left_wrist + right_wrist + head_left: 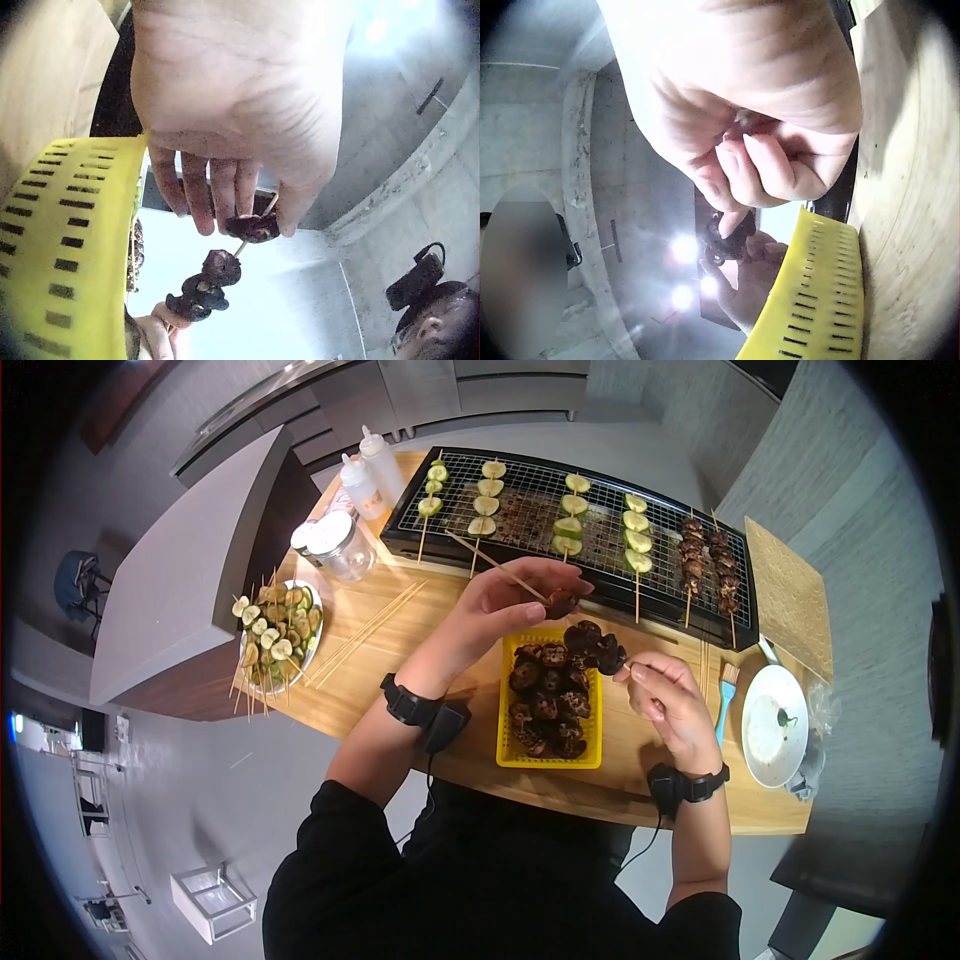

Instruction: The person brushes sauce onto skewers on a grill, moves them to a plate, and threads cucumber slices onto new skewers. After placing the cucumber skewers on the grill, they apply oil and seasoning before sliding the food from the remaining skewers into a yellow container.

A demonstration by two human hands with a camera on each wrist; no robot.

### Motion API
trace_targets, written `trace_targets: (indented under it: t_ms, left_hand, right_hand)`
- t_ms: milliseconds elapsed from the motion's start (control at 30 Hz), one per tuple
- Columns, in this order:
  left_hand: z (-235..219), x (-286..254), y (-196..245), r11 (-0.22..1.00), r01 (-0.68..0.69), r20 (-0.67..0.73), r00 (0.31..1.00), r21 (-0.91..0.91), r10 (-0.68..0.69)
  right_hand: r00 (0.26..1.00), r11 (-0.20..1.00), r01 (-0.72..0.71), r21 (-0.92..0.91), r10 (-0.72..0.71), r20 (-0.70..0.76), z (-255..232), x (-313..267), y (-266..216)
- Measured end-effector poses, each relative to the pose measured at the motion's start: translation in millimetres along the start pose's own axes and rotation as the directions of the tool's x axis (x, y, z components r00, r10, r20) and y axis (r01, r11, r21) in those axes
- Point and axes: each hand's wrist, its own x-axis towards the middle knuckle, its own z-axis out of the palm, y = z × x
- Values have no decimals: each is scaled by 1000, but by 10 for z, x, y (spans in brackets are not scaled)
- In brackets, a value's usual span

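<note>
In the head view the left hand (505, 603) pinches a dark mushroom piece (562, 603) between thumb and fingers above the yellow basket (503, 705). The wooden skewer passes through that piece in the left wrist view, with several dark mushroom pieces (202, 292) threaded below it. The right hand (672, 700) grips the skewer's lower end, right of the basket, its fingers curled in the right wrist view (757, 169). Loose mushrooms (548, 705) fill the basket.
Behind the hands a black grill (530, 510) holds zucchini skewers (637, 535) and two mushroom skewers (692, 560). At left are a plate of skewers (280, 630), bare sticks (370, 630), a jar (345, 550) and bottles (362, 490). A brush (725, 695) and white dish (775, 750) lie at right.
</note>
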Motion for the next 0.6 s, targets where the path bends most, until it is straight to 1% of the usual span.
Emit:
trace_targets:
  t_ms: [67,233,267,367,467,600]
  left_hand:
    - [-4,-8,5,999,12,-34,999,43,-11]
    - [-35,2,15,993,-4,-33,999,121,8]
    - [-32,3,21,991,-9,-37,999,135,15]
    - [-30,-11,16,996,25,-47,999,89,-21]
    - [-80,-11,-19,997,-4,-2,1000,71,4]
    - [-98,-17,-26,997,23,-18,1000,69,-21]
  right_hand:
    - [1000,1000,-2,-8,2,4,4,-1,-4]
    - [999,1000,5,11,-5,31,-36,-1,27]
    - [1000,1000,-1,10,1,19,-24,-1,19]
    - [1000,1000,-12,13,12,-6,6,-3,-6]
    - [1000,1000,-13,23,14,-10,1,-3,-4]
    - [1000,1000,-15,25,15,-8,-4,-2,-2]
